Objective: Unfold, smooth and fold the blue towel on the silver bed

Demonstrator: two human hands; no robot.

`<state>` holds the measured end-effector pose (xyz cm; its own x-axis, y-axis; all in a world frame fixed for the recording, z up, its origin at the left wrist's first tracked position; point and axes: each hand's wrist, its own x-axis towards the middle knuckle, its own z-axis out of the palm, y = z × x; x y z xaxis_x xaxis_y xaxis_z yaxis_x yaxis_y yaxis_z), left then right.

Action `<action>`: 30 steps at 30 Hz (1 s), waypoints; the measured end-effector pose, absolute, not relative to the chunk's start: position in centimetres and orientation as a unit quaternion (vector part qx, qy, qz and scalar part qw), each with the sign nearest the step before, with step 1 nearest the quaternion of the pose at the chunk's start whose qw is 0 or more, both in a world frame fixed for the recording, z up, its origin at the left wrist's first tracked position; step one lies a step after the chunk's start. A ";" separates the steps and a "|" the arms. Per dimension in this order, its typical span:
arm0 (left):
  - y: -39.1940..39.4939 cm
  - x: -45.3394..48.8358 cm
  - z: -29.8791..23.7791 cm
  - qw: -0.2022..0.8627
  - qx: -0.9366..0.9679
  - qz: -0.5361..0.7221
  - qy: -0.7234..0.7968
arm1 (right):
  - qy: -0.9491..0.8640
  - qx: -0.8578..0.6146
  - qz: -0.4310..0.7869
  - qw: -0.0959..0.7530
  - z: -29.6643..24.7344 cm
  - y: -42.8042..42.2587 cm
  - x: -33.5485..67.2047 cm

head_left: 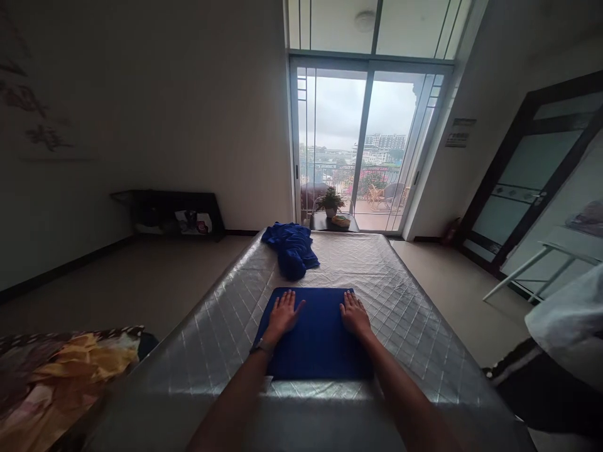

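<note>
A flat, dark blue rectangle of what looks like folded cloth lies squared to me on the silver quilted table cover. My left hand rests flat on its far left part, fingers stretched out and the thumb apart. On the far right part my right hand lies the same way, fingers extended, holding nothing. Just beyond the rectangle, towards the left, is a crumpled heap of blue cloth, touched by neither hand. Parts of the rectangle's near side edges are covered by my forearms.
A potted plant stands on a chair past the table's far edge, before the glass sliding door. Piled yellowish and pink cloths lie low at left. A dark low shelf is by the wall; a white-legged table stands right.
</note>
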<state>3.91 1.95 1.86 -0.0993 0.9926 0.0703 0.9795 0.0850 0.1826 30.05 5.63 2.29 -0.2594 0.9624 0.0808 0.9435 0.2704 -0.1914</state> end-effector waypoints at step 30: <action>-2.2 11.1 2.8 -0.011 0.759 0.149 0.634 | -0.785 -0.610 0.048 0.101 2.2 -1.8 31.0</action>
